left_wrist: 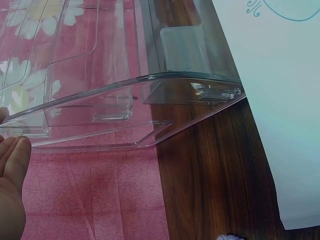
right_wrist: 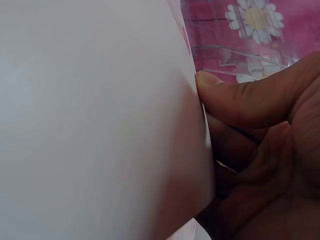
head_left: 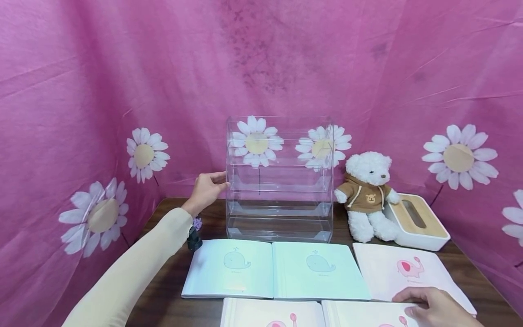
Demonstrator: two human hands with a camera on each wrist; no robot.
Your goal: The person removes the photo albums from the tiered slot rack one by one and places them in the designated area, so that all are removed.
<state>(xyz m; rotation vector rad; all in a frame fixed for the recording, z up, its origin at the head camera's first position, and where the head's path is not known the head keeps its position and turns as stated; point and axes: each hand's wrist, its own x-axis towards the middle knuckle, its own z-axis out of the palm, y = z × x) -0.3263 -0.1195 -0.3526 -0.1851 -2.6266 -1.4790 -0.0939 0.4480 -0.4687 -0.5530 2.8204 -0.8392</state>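
A clear tiered plastic display rack [head_left: 279, 222] stands on the table's far side. My left hand [head_left: 206, 193] pinches its left side edge; in the left wrist view, fingers [left_wrist: 14, 170] lie at the edge of the clear side panel [left_wrist: 100, 95]. At the lower right, my right hand [head_left: 435, 306] pinches the right edge of a white booklet [head_left: 363, 313] with a pink elephant. The right wrist view shows the thumb [right_wrist: 240, 97] at the edge of its white cover [right_wrist: 100, 120], fingers curled behind. The hand hides part of this booklet.
Two pale blue whale booklets [head_left: 249, 281] lie before the rack, beside a pink elephant booklet [head_left: 380, 272]. Another elephant booklet [head_left: 249, 313] is nearer. A white teddy bear [head_left: 369, 186] sits right of the rack, next to a wood-topped tissue box [head_left: 437, 234]. Flowered pink cloth [head_left: 184, 81] hangs behind.
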